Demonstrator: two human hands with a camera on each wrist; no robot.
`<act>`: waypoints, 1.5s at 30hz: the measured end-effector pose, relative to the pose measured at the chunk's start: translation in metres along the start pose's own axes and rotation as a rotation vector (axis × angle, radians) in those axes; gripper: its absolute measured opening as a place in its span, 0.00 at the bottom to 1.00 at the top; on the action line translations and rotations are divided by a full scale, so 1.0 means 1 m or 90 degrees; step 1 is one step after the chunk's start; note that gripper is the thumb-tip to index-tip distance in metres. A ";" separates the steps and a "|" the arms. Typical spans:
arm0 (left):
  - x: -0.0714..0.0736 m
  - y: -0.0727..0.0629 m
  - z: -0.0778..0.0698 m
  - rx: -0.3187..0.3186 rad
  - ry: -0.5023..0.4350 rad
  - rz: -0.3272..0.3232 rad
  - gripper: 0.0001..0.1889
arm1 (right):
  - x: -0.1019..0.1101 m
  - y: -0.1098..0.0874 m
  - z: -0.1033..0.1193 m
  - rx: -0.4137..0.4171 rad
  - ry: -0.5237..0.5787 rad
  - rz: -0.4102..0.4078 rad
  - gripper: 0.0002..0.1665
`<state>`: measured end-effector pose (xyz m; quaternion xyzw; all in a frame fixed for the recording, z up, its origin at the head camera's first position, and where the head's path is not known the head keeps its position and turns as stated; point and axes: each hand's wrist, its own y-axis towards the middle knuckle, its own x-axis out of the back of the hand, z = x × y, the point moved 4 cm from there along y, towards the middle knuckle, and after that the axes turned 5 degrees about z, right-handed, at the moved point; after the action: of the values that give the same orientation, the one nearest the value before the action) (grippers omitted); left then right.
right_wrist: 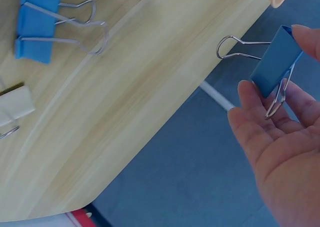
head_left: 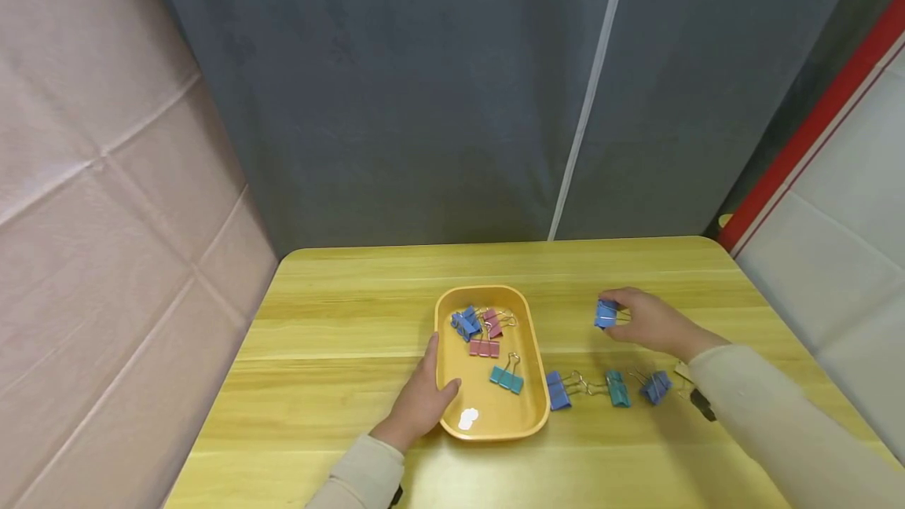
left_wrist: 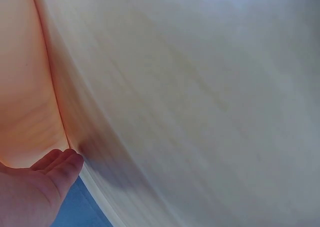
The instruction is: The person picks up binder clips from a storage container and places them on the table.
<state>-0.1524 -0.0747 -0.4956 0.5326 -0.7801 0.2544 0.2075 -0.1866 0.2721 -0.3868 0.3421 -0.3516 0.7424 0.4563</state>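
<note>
In the head view my right hand pinches a blue binder clip above the table, right of the yellow tray. The right wrist view shows that blue clip between thumb and fingers, its wire handles spread apart. My left hand holds the tray by its left side, thumb over the rim and fingers along the outer wall. Inside the tray lie blue clips at the far left, pink clips beside and below them, and a teal clip nearer the middle.
Along the table right of the tray lie a blue clip, a teal clip, another blue clip and a pale clip, partly behind my right sleeve. A dark grey curtain hangs behind the wooden table.
</note>
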 end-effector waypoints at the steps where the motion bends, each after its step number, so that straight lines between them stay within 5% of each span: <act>1: 0.000 0.000 0.000 0.000 0.000 0.000 0.45 | 0.001 -0.002 -0.002 -0.003 0.001 -0.001 0.38; 26: 0.001 -0.001 0.000 0.014 -0.009 -0.001 0.44 | 0.011 -0.034 -0.063 -0.053 -0.032 -0.044 0.36; 45: 0.000 0.000 0.001 0.011 -0.005 -0.005 0.44 | 0.014 -0.050 -0.113 -0.148 -0.066 -0.054 0.39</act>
<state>-0.1522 -0.0753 -0.4961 0.5386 -0.7765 0.2581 0.2007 -0.1667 0.3894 -0.4234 0.3391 -0.4436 0.6581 0.5051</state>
